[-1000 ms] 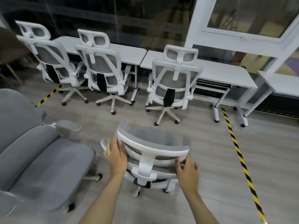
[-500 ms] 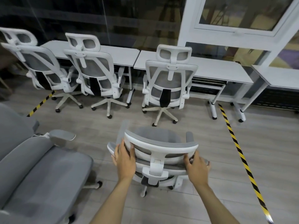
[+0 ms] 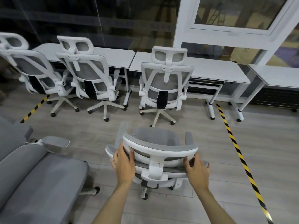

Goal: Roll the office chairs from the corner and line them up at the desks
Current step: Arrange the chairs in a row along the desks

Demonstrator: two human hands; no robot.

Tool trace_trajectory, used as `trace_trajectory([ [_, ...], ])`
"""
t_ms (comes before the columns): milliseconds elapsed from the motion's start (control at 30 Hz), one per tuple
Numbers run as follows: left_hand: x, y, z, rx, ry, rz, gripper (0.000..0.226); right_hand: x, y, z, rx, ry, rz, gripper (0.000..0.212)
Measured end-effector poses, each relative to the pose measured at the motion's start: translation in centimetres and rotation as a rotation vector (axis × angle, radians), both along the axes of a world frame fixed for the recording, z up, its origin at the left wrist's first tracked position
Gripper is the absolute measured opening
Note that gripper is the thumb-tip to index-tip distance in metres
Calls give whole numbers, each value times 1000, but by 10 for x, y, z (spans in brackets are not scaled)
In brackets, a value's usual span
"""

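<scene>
Head view: left hand [image 3: 124, 165] and right hand [image 3: 196, 169] curl their fingers round either end of the grey chair [image 3: 159, 151] back's top rail; the free desk [image 3: 215, 71] spot lies ahead and rightward, beside the parked chair [image 3: 165, 81]

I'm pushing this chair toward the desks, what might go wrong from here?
Two risks, both judgement calls:

1. The held chair sits right behind the parked chair; pushed straight on, it would likely bump that chair's star base rather than reach the free desk space to the right.

2. The grey chair stands close on the left, so a leftward swing could clip its armrest.
</scene>
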State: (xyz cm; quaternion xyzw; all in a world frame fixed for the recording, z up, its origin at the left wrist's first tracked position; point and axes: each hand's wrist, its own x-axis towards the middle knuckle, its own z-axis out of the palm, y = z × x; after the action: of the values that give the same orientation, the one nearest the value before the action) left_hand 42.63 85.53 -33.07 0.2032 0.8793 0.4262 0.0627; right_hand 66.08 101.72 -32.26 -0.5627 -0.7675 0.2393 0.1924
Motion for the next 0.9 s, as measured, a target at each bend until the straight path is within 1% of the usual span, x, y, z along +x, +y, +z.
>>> trace_trajectory([
  [133, 11, 4, 7, 1, 1, -16, 61, 10, 3, 2, -11, 10, -13, 35],
  [300, 23, 11, 9, 5, -7, -47, 61, 21, 9, 3, -27, 11, -35, 35],
  [400, 33, 15, 8, -21, -6, -66, 61, 33, 17, 1, -65, 37, -50, 39],
  [467, 38, 19, 7, -35, 7, -73, 61, 38, 24, 1, -73, 43, -52, 40],
  [633, 51, 27, 7, -61, 6, -46, 55, 44, 36, 6, -59, 31, -52, 31],
  [900, 47, 27, 11, -40, -11, -56, 52, 45, 41, 2, -67, 71, -13, 37],
])
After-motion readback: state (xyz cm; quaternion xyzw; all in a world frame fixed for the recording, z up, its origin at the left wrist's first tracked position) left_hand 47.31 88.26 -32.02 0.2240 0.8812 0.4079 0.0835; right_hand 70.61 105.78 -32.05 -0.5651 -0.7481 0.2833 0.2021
